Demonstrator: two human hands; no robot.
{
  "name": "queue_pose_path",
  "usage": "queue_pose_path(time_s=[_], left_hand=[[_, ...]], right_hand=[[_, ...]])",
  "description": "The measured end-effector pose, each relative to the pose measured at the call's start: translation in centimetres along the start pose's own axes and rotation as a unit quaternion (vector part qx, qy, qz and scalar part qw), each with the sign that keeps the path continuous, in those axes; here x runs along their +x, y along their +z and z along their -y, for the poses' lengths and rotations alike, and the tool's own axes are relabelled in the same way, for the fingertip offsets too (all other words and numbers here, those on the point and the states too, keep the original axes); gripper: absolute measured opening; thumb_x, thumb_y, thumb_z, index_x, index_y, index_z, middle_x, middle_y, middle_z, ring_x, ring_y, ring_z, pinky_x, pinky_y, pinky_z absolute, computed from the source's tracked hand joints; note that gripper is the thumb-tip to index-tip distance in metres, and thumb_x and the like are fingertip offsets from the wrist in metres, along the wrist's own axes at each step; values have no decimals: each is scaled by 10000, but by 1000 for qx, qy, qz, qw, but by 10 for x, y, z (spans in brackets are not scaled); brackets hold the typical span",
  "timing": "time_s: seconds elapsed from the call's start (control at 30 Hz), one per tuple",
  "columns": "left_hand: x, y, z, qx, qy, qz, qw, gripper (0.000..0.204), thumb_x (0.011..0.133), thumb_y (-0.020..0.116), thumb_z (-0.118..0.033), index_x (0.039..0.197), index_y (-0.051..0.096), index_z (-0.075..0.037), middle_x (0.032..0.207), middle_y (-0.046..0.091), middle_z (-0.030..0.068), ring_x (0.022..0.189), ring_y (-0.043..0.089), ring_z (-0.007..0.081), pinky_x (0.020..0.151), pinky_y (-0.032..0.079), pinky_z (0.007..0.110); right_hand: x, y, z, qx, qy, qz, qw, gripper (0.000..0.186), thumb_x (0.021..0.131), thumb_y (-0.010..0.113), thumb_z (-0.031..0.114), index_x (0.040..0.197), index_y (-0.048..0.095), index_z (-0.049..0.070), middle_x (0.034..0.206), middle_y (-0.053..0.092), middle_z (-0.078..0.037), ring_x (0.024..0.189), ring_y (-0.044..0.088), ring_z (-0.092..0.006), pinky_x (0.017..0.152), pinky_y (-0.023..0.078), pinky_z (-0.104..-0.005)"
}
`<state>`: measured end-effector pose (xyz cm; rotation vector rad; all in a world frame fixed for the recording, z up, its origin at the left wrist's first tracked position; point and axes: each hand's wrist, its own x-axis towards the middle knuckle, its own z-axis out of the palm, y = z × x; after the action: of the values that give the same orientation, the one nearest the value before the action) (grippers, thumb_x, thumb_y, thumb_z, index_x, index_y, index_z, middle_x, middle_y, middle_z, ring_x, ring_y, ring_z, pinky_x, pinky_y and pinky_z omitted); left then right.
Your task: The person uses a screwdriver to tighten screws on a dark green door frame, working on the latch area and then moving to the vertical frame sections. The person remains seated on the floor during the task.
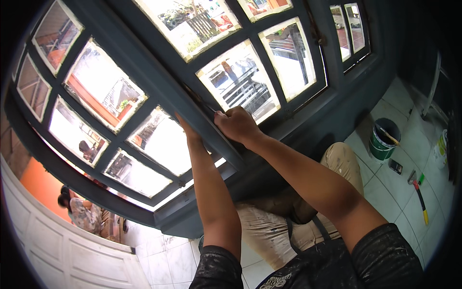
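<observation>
A dark grey window frame (211, 132) with several glass panes stands in front of me, and pale strips edge many of the panes. My left hand (186, 127) rests against the left side of the middle post, fingers stretched out and partly hidden along its edge. On the other side of that post, my right hand (237, 125) is closed in a fist, close to the frame. A thin dark thing shows just beyond its thumb. Whether it is a tool in my fist or part of the window, I cannot make out.
On the tiled floor at right stand a green bucket (383, 142) with a stick across its rim and a pale container (440, 150). A dark phone-like object (395, 166) and a long-handled scraper (419, 197) lie nearby. A white panelled door (62, 245) is at lower left; a person (84, 212) sits beyond.
</observation>
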<state>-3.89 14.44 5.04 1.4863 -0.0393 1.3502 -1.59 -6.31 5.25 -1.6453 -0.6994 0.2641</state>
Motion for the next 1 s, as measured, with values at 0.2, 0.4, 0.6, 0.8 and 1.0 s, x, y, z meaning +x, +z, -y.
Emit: queue_pose_path(time_s=[0.2,0.4,0.6,0.8,1.0], left_hand=[[5,-21,19,8,-22,11,1000,405,1113,405,-425,1150,626,-88,992,651,20,873,625,135,730,530,277],[-7,-3,1,-47,-29,42,998,425,1111,405,-438,1166,631,-82,995,652,25,864,630,148,725,536,287],[15,-31,21,-115,-74,37,990,460,1108,400,-461,1186,640,-77,1005,657,33,840,641,165,712,548,306],[4,-25,16,-72,-52,40,995,449,1102,421,-466,1174,646,-84,965,663,30,842,644,158,710,546,290],[1,-2,7,-16,19,63,998,423,1103,423,-442,1158,652,-90,939,663,21,832,643,140,683,536,279]], right_hand=[[1,-4,4,504,203,199,816,117,981,628,191,911,630,97,737,586,-15,630,621,-158,612,603,-351],[-15,7,9,-270,-175,-51,945,147,887,677,121,965,736,12,966,759,-220,1005,754,-363,779,633,-431],[-6,6,13,-123,-108,11,986,160,931,646,138,1024,715,28,1064,738,-180,1002,743,-295,689,616,-414],[2,-16,4,434,192,197,858,158,938,709,205,1053,709,97,908,708,-51,728,673,-180,614,562,-374],[-2,0,-10,-271,-300,-116,907,146,945,605,149,911,677,27,937,721,-253,809,761,-341,656,608,-430]])
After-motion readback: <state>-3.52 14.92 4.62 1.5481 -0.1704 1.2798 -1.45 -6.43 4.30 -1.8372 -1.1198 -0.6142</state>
